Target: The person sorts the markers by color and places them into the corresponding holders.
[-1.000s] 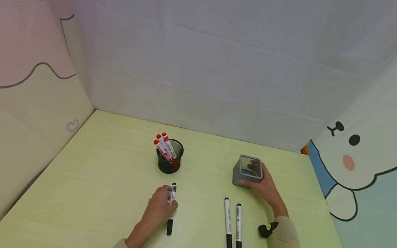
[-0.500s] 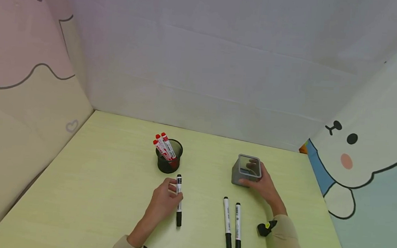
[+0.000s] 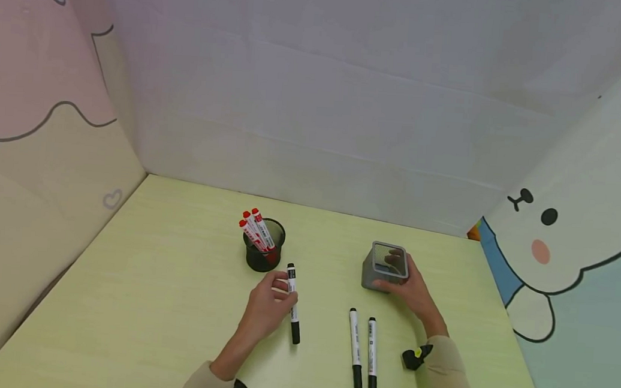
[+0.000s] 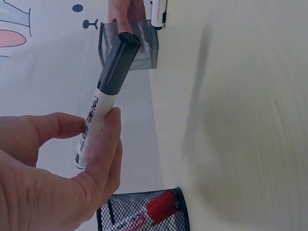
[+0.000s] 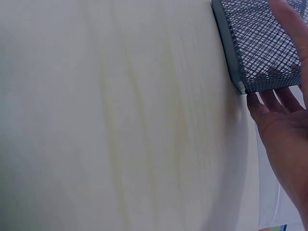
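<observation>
A white marker with a black cap [image 3: 293,307] is pinched between the thumb and fingers of my left hand [image 3: 267,308], raised off the table. In the left wrist view the marker [image 4: 99,106] tilts, its black cap uppermost in that picture. My right hand [image 3: 414,294] grips the square grey mesh pen holder [image 3: 372,276] by its right and near sides. The right wrist view shows thumb and fingers around the mesh holder [image 5: 262,45], which stands on the table. No pens show inside it.
Several red-capped markers [image 3: 258,231] lean in a round black mesh cup [image 3: 262,260] behind my left hand. Two black-capped white markers [image 3: 355,347] lie side by side on the table [image 3: 173,304], in front of the grey holder. Walls with printed cartoons border the table.
My left hand has lifted the marker from the table and carried it right and away from me. My right hand and the grey holder have stayed in place.
</observation>
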Motion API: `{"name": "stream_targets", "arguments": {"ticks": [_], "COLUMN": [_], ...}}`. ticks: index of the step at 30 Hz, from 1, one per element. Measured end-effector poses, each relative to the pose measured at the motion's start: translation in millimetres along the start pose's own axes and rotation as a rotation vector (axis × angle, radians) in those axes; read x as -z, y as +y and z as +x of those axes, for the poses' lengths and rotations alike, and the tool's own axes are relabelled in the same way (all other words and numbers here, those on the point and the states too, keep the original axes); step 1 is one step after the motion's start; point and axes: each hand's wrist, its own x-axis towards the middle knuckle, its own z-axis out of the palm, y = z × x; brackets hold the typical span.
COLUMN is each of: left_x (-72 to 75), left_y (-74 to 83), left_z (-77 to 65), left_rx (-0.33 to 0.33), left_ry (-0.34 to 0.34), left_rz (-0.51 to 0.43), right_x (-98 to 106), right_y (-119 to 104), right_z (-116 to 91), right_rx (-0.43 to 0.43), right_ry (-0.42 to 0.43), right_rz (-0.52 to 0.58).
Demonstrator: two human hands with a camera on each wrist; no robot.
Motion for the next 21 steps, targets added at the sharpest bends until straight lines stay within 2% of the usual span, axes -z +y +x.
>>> {"name": "stream_targets", "arguments": {"ticks": [11,21], "left_x": [-18.0,-33.4], "left_y": [6.4,17.5], "left_z": [12.0,22.6], "left_rx": [-0.033,-0.09], "left_ry": [0.017,0.012], "left_rz": [-0.047,-0.082], "right_x": [-2,-1], "right_y": [2,3], "right_z": [-1,0], "right_rx": [0.02,0.02], "right_ry": [0.009,0.006], "right_rz": [-0.006,-0.014]}}
